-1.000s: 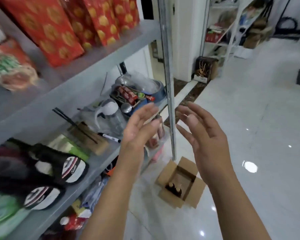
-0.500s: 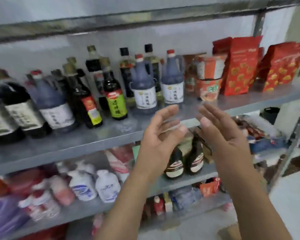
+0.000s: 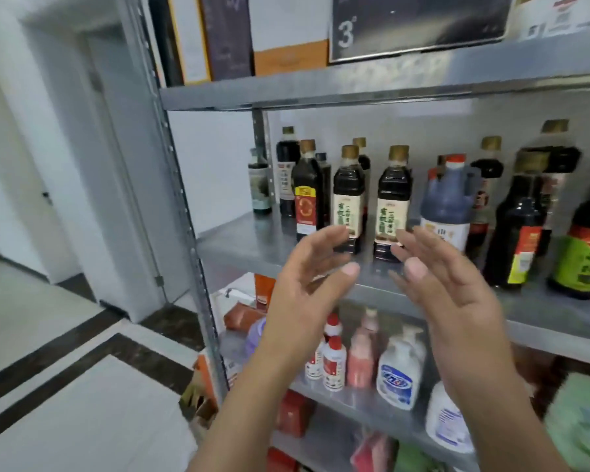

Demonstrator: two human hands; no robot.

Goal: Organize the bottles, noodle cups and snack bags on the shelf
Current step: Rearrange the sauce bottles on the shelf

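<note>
The left hand (image 3: 307, 287) and right hand (image 3: 447, 294) are raised and empty, fingers loosely spread, palms facing each other. Just beyond the fingertips two beige-labelled soy sauce bottles stand upright on the middle shelf (image 3: 246, 247). The left bottle (image 3: 348, 199) is nearest the left hand, the right bottle (image 3: 393, 199) nearest the right.

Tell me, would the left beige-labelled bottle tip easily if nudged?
Probably: the left beige-labelled bottle is tall and narrow. Filled nearly to its neck, it likely feels heavy. Its glossy sides may be slippery.
</note>
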